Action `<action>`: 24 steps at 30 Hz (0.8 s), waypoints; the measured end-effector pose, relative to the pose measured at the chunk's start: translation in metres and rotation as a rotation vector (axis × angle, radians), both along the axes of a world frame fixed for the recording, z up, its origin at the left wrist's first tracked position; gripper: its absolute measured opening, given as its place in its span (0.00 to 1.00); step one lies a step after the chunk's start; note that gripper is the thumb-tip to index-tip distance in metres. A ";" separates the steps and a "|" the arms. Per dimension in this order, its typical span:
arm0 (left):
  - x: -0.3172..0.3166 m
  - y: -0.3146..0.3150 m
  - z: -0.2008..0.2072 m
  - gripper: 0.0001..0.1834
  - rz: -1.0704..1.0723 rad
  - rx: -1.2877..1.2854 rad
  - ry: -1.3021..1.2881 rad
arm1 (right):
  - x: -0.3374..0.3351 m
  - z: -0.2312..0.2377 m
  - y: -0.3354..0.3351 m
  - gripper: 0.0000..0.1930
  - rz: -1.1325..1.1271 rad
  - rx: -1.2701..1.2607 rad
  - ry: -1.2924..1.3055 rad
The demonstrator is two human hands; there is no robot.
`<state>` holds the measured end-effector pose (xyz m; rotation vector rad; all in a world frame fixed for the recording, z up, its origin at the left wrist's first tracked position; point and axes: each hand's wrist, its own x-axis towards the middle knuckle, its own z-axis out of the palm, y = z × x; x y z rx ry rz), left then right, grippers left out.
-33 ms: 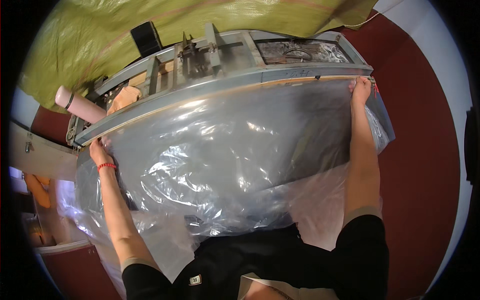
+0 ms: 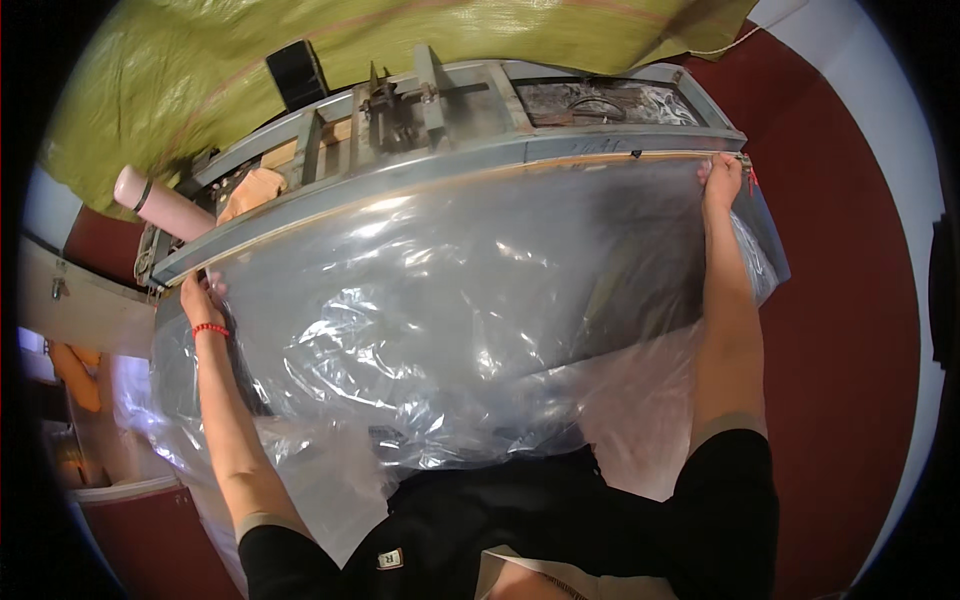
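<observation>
A wide clear plastic sheet spreads in front of me, creased and shiny, its far edge running along the front bar of a grey metal frame. My left hand, with a red bead bracelet at the wrist, is closed on the sheet's far left corner against the bar. At the far right end of the same edge my right hand pinches the sheet. Both arms are stretched wide apart. Towards me the film hangs in loose folds over my front.
Behind the bar lie a pink bottle, an orange cloth and a black phone-like slab. Metal fittings stand up mid-frame. A yellow-green tarp covers the back. Dark red floor lies to the right.
The view has shifted very slightly. My left hand's fingers have moved a little at the sheet's corner; the right hand keeps its place.
</observation>
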<state>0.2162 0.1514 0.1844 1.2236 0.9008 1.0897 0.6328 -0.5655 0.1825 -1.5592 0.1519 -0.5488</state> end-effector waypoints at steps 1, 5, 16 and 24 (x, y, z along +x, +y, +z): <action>-0.009 0.003 0.010 0.19 -0.083 0.153 0.309 | -0.001 0.000 -0.004 0.09 0.010 0.004 -0.003; -0.058 0.010 0.017 0.19 -0.287 0.462 0.808 | -0.023 0.020 -0.020 0.11 0.135 -0.501 -0.132; -0.009 -0.255 0.116 0.11 -0.858 0.165 0.253 | -0.123 0.071 -0.120 0.18 -0.565 -1.047 -0.316; -0.040 -0.288 0.146 0.08 -1.000 0.153 0.246 | -0.299 0.140 0.220 0.26 1.035 -0.624 -0.554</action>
